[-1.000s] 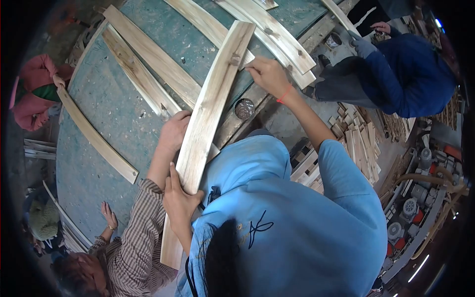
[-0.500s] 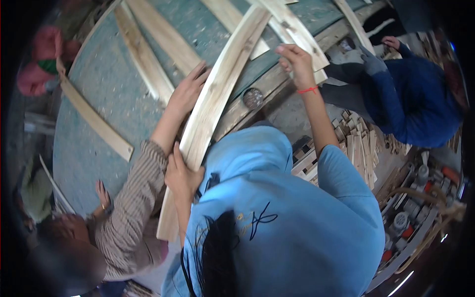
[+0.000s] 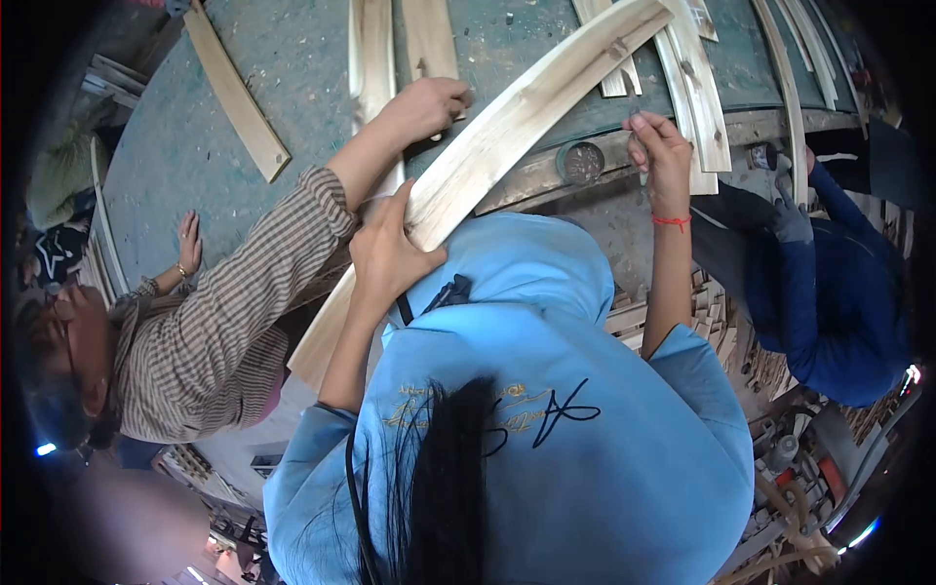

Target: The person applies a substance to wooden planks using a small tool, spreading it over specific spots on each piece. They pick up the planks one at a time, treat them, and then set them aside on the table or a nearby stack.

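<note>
A long curved wooden plank (image 3: 526,117) runs from the lower left up over the green round table (image 3: 292,68). My left hand (image 3: 390,255) grips its lower part against my blue shirt. My right hand (image 3: 661,146), with a red string at the wrist, is at the table's edge just below the plank. Its fingers are pinched together, and I cannot see whether they hold anything. A co-worker's hand (image 3: 426,105), in a striped sleeve, rests on the plank's far side above my left hand.
Several loose slats (image 3: 237,93) and curved strips (image 3: 697,88) lie on the table. A round tin (image 3: 582,162) sits at its rim. A person in dark blue (image 3: 838,292) crouches at the right beside stacked wood pieces (image 3: 721,322). The co-worker's other hand (image 3: 187,244) lies flat on the table.
The view has swung round, so the plank now lies flatter across the table. The co-worker's hand slid further up the plank. My right hand came off the plank to the table's edge.
</note>
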Tool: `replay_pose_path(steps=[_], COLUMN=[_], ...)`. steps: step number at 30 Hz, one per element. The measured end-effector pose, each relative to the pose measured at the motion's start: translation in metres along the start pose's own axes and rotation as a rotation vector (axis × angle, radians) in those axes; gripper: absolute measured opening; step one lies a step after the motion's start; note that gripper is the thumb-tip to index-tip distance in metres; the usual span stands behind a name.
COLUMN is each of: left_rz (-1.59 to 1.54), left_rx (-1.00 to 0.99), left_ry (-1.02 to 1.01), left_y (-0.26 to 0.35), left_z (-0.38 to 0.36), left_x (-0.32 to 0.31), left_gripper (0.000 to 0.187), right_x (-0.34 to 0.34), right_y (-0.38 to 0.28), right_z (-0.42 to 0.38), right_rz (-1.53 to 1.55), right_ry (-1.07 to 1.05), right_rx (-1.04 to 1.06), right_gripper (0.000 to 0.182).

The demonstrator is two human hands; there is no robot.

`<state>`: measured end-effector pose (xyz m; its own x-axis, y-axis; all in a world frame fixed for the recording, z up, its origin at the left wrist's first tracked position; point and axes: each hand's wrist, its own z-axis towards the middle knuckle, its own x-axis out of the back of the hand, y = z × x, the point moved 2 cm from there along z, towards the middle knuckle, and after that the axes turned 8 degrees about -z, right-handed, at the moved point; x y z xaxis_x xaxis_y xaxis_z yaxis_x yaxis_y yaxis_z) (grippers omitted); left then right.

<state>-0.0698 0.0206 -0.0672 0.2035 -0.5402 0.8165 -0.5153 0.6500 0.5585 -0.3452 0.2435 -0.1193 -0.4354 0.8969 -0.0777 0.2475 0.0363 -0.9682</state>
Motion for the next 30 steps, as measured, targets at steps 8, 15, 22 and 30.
replay_pose_path(steps=[8,15,22,30], left_rz=[-0.172,-0.139,0.092,0.079], left_rx=[0.080,0.016,0.052,0.080], left_ry=[0.047,0.073,0.052,0.069], left_y=[0.027,0.051,0.034,-0.014], left_z=[0.027,0.042,0.012,-0.013], left_x=[-0.009,0.009,0.014,0.014], left_gripper=[0.087,0.092,0.103,0.077], right_x=[-0.081,-0.122,-0.123,-0.091], right_y=[0.005,-0.007,-0.009,-0.006], right_z=[-0.015,-0.001,0.036,0.061], right_rz=[-0.047,0.155,0.233,0.030], right_ry=[0.100,0.056,0.143,0.154], right_rx=[-0.035,-0.058,-0.084,-0.043], right_gripper=[0.016,0.033,0.029,0.033])
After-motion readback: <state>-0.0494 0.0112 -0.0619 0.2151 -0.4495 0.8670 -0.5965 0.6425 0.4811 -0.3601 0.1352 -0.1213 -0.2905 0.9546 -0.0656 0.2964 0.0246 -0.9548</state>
